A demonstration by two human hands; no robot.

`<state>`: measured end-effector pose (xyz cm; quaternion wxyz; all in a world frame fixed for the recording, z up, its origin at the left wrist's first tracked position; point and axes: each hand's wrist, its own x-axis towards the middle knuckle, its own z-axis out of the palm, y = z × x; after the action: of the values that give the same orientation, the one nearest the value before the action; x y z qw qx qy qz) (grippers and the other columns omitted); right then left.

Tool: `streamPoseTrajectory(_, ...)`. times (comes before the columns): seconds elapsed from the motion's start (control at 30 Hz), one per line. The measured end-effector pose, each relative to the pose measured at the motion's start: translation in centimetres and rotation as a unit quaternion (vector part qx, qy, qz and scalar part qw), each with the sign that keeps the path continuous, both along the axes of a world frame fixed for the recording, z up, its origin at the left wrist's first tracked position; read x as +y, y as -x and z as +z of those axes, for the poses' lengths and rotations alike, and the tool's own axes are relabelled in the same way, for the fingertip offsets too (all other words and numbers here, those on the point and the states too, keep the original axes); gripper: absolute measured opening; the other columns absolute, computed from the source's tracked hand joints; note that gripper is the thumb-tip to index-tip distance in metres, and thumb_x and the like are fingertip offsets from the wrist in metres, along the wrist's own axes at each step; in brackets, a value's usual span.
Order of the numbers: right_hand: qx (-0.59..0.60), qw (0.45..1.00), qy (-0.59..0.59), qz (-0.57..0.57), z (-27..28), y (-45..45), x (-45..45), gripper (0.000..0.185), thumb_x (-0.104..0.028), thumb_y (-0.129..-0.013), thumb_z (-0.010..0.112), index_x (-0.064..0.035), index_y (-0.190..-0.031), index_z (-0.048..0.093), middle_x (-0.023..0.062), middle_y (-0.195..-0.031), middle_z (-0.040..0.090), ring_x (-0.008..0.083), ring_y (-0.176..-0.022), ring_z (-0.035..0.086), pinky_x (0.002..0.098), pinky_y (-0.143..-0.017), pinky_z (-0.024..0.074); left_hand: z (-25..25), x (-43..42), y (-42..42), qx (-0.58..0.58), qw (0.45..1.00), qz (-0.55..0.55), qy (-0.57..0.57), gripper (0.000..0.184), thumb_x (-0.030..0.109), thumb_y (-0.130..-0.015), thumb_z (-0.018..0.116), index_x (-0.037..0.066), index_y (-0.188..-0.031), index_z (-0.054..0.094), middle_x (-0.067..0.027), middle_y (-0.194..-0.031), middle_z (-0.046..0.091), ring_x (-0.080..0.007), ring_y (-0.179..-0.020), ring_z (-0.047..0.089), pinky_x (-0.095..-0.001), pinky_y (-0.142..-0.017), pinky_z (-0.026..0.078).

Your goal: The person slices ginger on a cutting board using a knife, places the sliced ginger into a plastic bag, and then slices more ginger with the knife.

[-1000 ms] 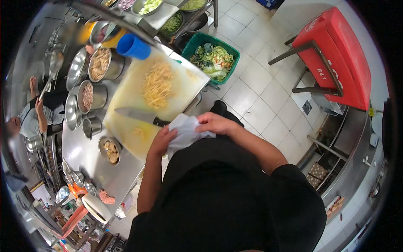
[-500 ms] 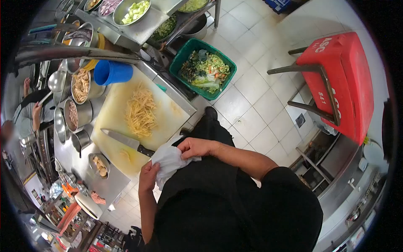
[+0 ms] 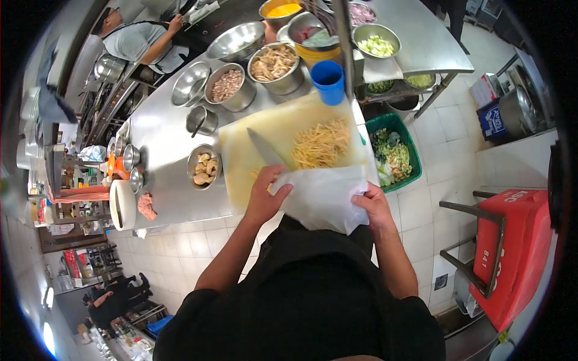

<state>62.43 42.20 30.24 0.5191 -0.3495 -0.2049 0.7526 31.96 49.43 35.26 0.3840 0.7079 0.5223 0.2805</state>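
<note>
A thin white plastic bag (image 3: pixel 325 195) is spread between my two hands at the near edge of the cutting board (image 3: pixel 235 147). My right hand (image 3: pixel 374 207) pinches the bag's right side. At its left edge, my left hand (image 3: pixel 265 195) has thumb and fingers apart; whether it touches the bag is unclear. Just beyond the left hand lies a knife (image 3: pixel 264 146), its handle hidden by the hand and bag. Yellow shredded strips (image 3: pixel 320 144) are heaped on the board behind the bag. A blue cup (image 3: pixel 328 82) stands at the board's far edge.
Metal bowls of sliced meat (image 3: pixel 274 63), diced meat (image 3: pixel 226 85) and pale chunks (image 3: pixel 205 167) stand left of and beyond the board. A green basket of scraps (image 3: pixel 394 153) and a red chair (image 3: pixel 512 253) are at right. Another person (image 3: pixel 141 39) stands at the upper left.
The view has swung round, so the table now lies ahead. The bag has gone from bunched up to spread wide, and my hands have moved apart. My left hand's fingers have opened.
</note>
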Motion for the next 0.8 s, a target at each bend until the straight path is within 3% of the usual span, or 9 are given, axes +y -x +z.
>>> streamPoseTrajectory(0.17, -0.173, 0.977, 0.013, -0.121, 6.0, 8.6, 0.7, 0.064, 0.000, -0.078, 0.085, -0.0033, -0.137, 0.060, 0.0089, -0.126, 0.070, 0.0237, -0.115, 0.066, 0.0382, -0.098, 0.0548, 4.2, -0.1, 2.8, -0.091, 0.987, -0.062, -0.114, 0.045, 0.006, -0.086, 0.080, 0.006, -0.129, 0.067, -0.0105, -0.123, 0.065, -0.0208, -0.111, 0.062, -0.0366, -0.092, 0.051)
streamPoseTrajectory(0.3, -0.532, 0.789, -0.291, -0.099, 4.5, 17.2, 1.5, 0.055, -0.016, -0.083, 0.090, -0.0076, -0.128, 0.062, 0.0080, -0.110, 0.068, 0.0199, -0.106, 0.065, 0.0372, -0.088, 0.0544, 4.1, -0.9, 6.1, -0.216, 0.959, -0.185, 0.005, 0.033, 0.003, -0.088, 0.078, 0.003, -0.120, 0.068, -0.0102, -0.112, 0.067, -0.0199, -0.104, 0.064, -0.0328, -0.087, 0.051)
streamPoseTrajectory(0.4, -0.387, 0.912, -0.128, -0.047, 3.5, 21.9, 0.6, 0.046, -0.022, -0.083, 0.091, -0.0068, -0.119, 0.068, 0.0063, -0.105, 0.070, 0.0187, -0.100, 0.067, 0.0346, -0.084, 0.0541, -0.8, -0.9, 10.2, -0.246, 0.956, -0.156, 0.041, 0.018, 0.005, -0.093, 0.074, 0.001, -0.110, 0.069, -0.0074, -0.101, 0.067, -0.0178, -0.092, 0.066, -0.0313, -0.083, 0.053)
streamPoseTrajectory(0.43, -0.414, 0.905, -0.098, 0.030, 7.5, 22.6, 1.4, 0.031, -0.021, -0.083, 0.090, -0.0050, -0.103, 0.072, 0.0037, -0.099, 0.073, 0.0166, -0.093, 0.068, 0.0335, -0.081, 0.0539, -1.2, -1.3, 11.6, -0.314, 0.927, -0.102, 0.177, 0.006, 0.003, -0.099, 0.068, 0.002, -0.105, 0.068, -0.0042, -0.094, 0.067, -0.0155, -0.088, 0.066, -0.0304, -0.082, 0.054)
streamPoseTrajectory(0.47, -0.334, 0.937, -0.082, 0.060, 6.5, 23.2, 1.6, 0.012, -0.010, -0.087, 0.083, -0.0039, -0.092, 0.074, 0.0027, -0.096, 0.075, 0.0141, -0.090, 0.068, 0.0333, -0.082, 0.0536, -1.2, -1.1, 13.4, -0.311, 0.930, -0.065, 0.186, 0.006, 0.005, -0.103, 0.063, 0.004, -0.102, 0.068, -0.0025, -0.093, 0.068, -0.0140, -0.088, 0.066, -0.0307, -0.083, 0.054)
streamPoseTrajectory(0.57, -0.060, 0.992, -0.105, -0.045, 3.1, 24.3, 2.0, 0.015, 0.004, -0.089, 0.072, -0.0081, -0.082, 0.068, 0.0058, -0.099, 0.073, 0.0154, -0.089, 0.067, 0.0313, -0.079, 0.0532, -4.0, -0.2, 17.6, -0.505, 0.828, 0.029, 0.243, 0.006, 0.012, -0.106, 0.061, 0.008, -0.106, 0.065, -0.0055, -0.100, 0.072, -0.0160, -0.090, 0.068, -0.0328, -0.084, 0.055)
streamPoseTrajectory(0.67, 0.042, 0.993, 0.015, -0.113, 5.0, 23.1, 3.5, 0.006, 0.000, -0.098, 0.063, -0.0055, -0.098, 0.062, 0.0122, -0.118, 0.074, 0.0237, -0.101, 0.073, 0.0407, -0.093, 0.0595, -4.4, 0.4, 21.3, -0.632, 0.720, 0.088, 0.272, 0.008, 0.018, -0.107, 0.061, 0.010, -0.109, 0.062, -0.0066, -0.108, 0.073, -0.0193, -0.096, 0.069, -0.0354, -0.084, 0.056)
streamPoseTrajectory(0.73, 0.155, 0.977, -0.071, -0.129, 3.1, 21.1, 4.9, 0.010, -0.003, -0.100, 0.061, -0.0053, -0.109, 0.061, 0.0112, -0.110, 0.073, 0.0232, -0.100, 0.072, 0.0404, -0.093, 0.0594, -5.2, 0.5, 23.3, -0.651, 0.691, 0.086, 0.300, 0.007, 0.017, -0.107, 0.061, 0.011, -0.107, 0.062, -0.0056, -0.107, 0.072, -0.0183, -0.097, 0.068, -0.0352, -0.084, 0.056)
streamPoseTrajectory(0.8, 0.110, 0.979, -0.031, -0.171, 4.6, 20.8, 7.1, 0.009, -0.005, -0.101, 0.061, -0.0042, -0.110, 0.062, 0.0091, -0.106, 0.072, 0.0211, -0.098, 0.071, 0.0388, -0.092, 0.0593, -7.8, 0.6, 24.4, -0.643, 0.695, 0.023, 0.320, 0.010, 0.022, -0.108, 0.061, 0.012, -0.108, 0.061, -0.0044, -0.109, 0.071, -0.0186, -0.099, 0.068, -0.0375, -0.087, 0.056)
